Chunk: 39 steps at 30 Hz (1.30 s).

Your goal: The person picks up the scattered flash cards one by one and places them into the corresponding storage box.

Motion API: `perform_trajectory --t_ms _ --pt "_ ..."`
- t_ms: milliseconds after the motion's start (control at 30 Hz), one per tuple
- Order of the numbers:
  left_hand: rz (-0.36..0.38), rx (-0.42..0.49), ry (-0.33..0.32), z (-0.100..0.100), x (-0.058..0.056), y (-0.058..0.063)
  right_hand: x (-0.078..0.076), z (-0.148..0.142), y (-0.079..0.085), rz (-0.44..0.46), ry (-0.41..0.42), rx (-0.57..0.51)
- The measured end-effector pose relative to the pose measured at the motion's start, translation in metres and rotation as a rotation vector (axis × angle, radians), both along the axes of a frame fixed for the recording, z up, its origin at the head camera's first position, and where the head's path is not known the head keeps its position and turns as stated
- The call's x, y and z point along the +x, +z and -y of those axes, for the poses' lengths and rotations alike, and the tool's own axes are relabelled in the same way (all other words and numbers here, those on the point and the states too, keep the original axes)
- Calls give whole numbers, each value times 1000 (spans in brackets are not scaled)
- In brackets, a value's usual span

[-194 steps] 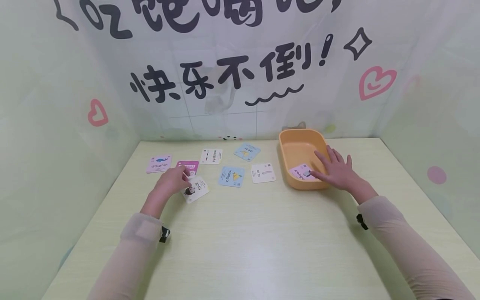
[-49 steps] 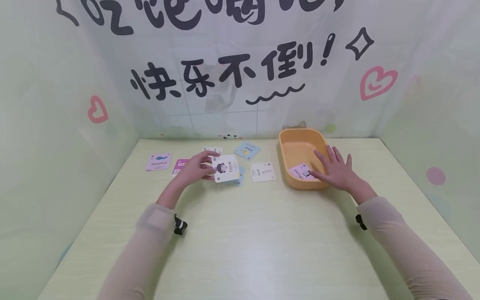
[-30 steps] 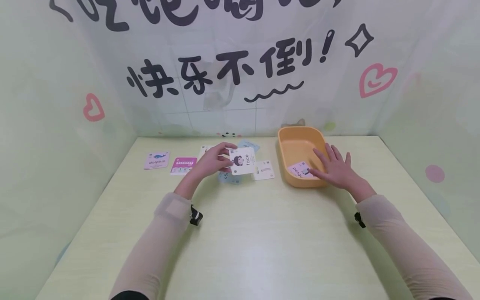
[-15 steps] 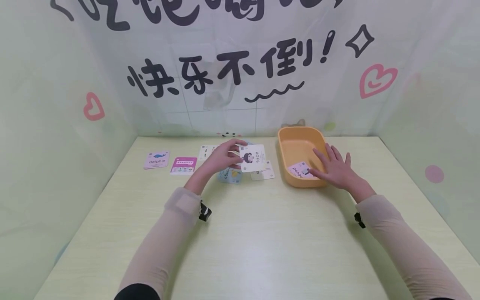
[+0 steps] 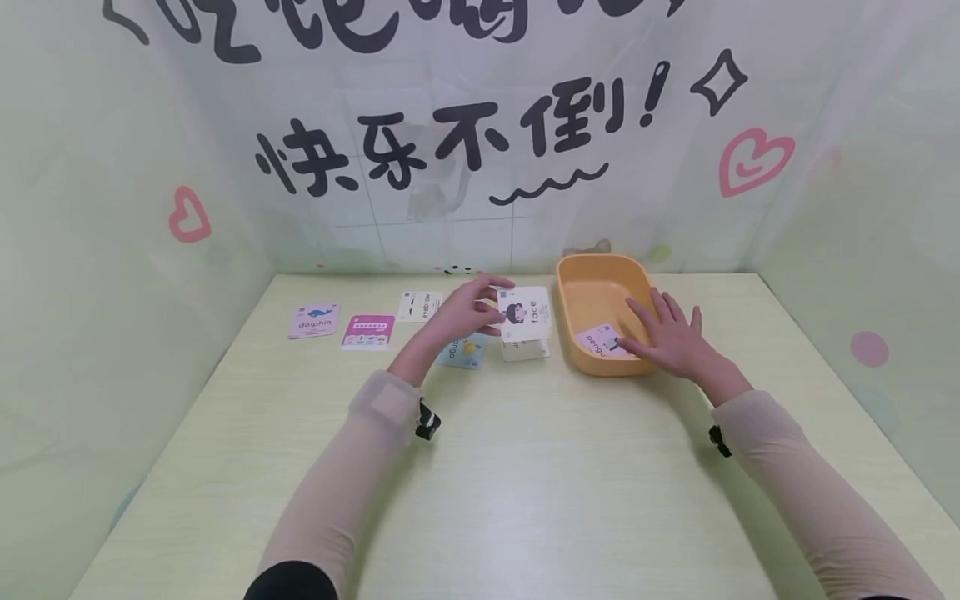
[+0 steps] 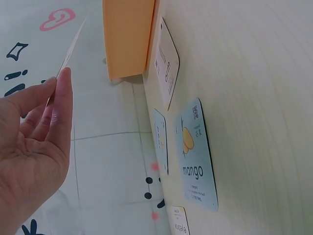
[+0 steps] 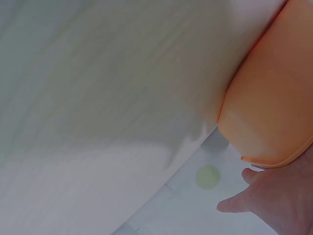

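Observation:
My left hand pinches a white flashcard marked "face" between thumb and fingers, raised above the table. The left wrist view shows that card edge-on. Below it in the head view lies the "arm" card, partly covered. Beside the left hand's wrist is the blue "mango" card. My right hand, fingers spread, rests at the right rim of an orange tray. Inside the tray lies a "penguin" card, its right end hidden by the right thumb.
To the left on the table are the "dolphin" card, a pink card and the "eyebrow" card. A blue card behind the left hand shows in the left wrist view. A printed curtain stands along the back edge.
My left hand has picked up the face card from the left of the table and carried it rightward, close to the tray's left side. The right hand has stayed at the tray.

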<state>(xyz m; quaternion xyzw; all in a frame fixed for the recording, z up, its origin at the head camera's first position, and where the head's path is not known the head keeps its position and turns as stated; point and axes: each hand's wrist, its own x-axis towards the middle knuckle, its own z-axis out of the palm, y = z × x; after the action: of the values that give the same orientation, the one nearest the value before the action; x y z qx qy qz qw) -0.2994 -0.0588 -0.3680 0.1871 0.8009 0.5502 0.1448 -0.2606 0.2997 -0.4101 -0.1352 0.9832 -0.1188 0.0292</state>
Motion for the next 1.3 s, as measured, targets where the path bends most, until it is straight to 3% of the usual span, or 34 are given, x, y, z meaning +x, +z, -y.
perform_trajectory --t_ms 733,1300 --pt "3 33 -44 -44 -1 -2 0 -1 1 -6 -6 4" --pt "-21 -8 -24 -84 -1 -4 4 2 3 -10 -9 9"
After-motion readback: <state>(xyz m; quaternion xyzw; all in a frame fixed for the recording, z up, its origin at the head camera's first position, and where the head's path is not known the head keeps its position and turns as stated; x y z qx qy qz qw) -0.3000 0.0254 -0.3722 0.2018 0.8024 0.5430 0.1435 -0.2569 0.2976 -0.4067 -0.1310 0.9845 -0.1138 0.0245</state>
